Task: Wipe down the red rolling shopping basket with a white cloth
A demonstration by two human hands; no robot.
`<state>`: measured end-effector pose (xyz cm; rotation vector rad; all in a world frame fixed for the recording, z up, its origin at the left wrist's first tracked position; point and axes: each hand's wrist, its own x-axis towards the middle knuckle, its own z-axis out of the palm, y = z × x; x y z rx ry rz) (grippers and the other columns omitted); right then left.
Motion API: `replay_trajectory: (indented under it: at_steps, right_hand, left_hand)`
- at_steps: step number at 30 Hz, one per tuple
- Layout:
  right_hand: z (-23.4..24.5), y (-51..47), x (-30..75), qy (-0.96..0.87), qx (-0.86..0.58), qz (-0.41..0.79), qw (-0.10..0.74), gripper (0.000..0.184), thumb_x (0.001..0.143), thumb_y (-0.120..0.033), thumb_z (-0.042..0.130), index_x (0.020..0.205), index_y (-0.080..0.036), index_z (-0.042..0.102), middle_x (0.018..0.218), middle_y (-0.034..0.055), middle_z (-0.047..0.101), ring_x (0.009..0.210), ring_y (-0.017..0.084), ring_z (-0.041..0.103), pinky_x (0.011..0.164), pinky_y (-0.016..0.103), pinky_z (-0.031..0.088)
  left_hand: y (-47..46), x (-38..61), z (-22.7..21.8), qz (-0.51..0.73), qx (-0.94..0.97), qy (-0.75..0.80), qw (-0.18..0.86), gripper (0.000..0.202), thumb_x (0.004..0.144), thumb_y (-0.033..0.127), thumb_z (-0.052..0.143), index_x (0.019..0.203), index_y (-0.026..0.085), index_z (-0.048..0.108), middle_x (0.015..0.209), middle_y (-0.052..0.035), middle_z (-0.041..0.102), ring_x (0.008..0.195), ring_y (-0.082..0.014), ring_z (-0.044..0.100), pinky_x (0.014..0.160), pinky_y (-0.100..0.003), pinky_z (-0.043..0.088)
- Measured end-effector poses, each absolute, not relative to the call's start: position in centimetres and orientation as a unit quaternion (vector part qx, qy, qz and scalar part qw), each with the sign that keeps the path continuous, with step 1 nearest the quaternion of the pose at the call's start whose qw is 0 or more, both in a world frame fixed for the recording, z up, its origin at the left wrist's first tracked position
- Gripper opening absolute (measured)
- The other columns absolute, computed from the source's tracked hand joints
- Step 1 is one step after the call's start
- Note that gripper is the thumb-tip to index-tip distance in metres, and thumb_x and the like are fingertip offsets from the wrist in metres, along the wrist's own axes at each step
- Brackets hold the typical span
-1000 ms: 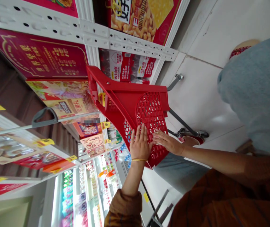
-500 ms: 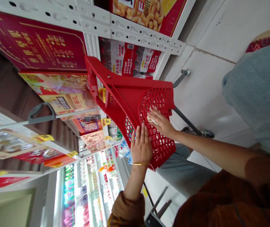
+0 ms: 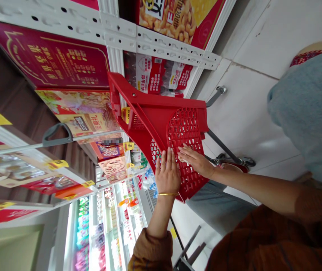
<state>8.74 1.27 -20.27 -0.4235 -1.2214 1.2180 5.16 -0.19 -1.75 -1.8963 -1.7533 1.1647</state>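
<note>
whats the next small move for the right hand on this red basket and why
Probably slide the right hand across the mesh panel of the red plastic shopping basket, away from the left hand. The small white wad, perhaps tissue, sits under its fingers against the mesh, while the left hand lies flat on the panel, seemingly bracing it.

I could not make out the pale thing (image 3: 184,160) under the right hand (image 3: 196,160); a shelf label (image 3: 110,141) was blurred.
</note>
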Motion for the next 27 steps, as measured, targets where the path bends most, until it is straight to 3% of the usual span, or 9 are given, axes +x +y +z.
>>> replay_trajectory:
  at_steps: [8, 13, 16, 19, 21, 27]
  right_hand:
    - [-21.1, -1.4, 10.5, -0.591, -0.075, 0.497, 0.631, 0.044, 0.097, -0.014, 0.046, 0.141, -0.022, 0.045, 0.141, 0.0099, 0.053, 0.146, 0.022, 0.024, 0.115, 0.049, 0.038]
    - [-19.2, 2.3, 10.2, -0.525, -0.158, 0.52, 0.655, 0.046, 0.097, -0.016, 0.046, 0.142, -0.026, 0.041, 0.141, 0.0095, 0.052, 0.144, 0.022, 0.031, 0.115, 0.054, 0.038]
    - [-17.3, 5.8, 9.3, -0.486, -0.243, 0.544, 0.64, 0.05, 0.097, -0.024, 0.048, 0.145, -0.03, 0.034, 0.149, 0.0076, 0.042, 0.148, 0.025, 0.021, 0.118, 0.058, 0.03]
    - [-16.5, 7.8, 8.2, -0.516, -0.262, 0.545, 0.607, 0.054, 0.095, -0.032, 0.053, 0.146, -0.035, 0.034, 0.161, 0.0009, 0.018, 0.149, 0.032, 0.002, 0.118, 0.065, 0.019]
    - [-16.6, 8.0, 7.6, -0.533, -0.253, 0.543, 0.597, 0.057, 0.095, -0.032, 0.053, 0.147, -0.038, 0.031, 0.162, -0.0023, 0.01, 0.149, 0.033, -0.002, 0.118, 0.066, 0.018]
    - [-17.7, 6.7, 7.1, -0.532, -0.211, 0.552, 0.607, 0.059, 0.099, -0.013, 0.037, 0.15, -0.04, 0.022, 0.156, -0.0011, 0.033, 0.146, 0.021, 0.026, 0.12, 0.055, 0.028]
  left_hand:
    - [0.2, 5.3, -1.1, 0.414, -0.658, -0.608, 0.16, 0.053, 0.098, 0.027, 0.037, 0.149, 0.017, 0.027, 0.155, -0.0032, 0.028, 0.145, -0.0227, 0.028, 0.122, -0.045, 0.023]
    - [0.0, 5.0, -1.1, 0.4, -0.659, -0.613, 0.173, 0.057, 0.098, 0.031, 0.038, 0.151, 0.017, 0.021, 0.155, -0.0063, 0.03, 0.144, -0.0236, 0.03, 0.121, -0.044, 0.026]
    - [-0.2, 5.0, -1.3, 0.387, -0.661, -0.615, 0.187, 0.06, 0.099, 0.029, 0.038, 0.152, 0.016, 0.014, 0.155, -0.0083, 0.029, 0.144, -0.0236, 0.031, 0.12, -0.044, 0.027]
    - [-0.4, 4.9, -1.5, 0.374, -0.666, -0.615, 0.197, 0.062, 0.098, 0.027, 0.038, 0.152, 0.016, 0.01, 0.155, -0.0091, 0.029, 0.145, -0.0241, 0.029, 0.119, -0.044, 0.028]
    - [-0.6, 4.8, -1.6, 0.368, -0.666, -0.617, 0.201, 0.062, 0.098, 0.026, 0.038, 0.153, 0.016, 0.008, 0.155, -0.0096, 0.029, 0.145, -0.0243, 0.027, 0.119, -0.044, 0.029]
    - [-1.0, 4.2, -1.9, 0.346, -0.667, -0.63, 0.195, 0.065, 0.098, 0.02, 0.038, 0.153, 0.013, 0.003, 0.156, -0.013, 0.024, 0.147, -0.0248, 0.022, 0.12, -0.044, 0.027]
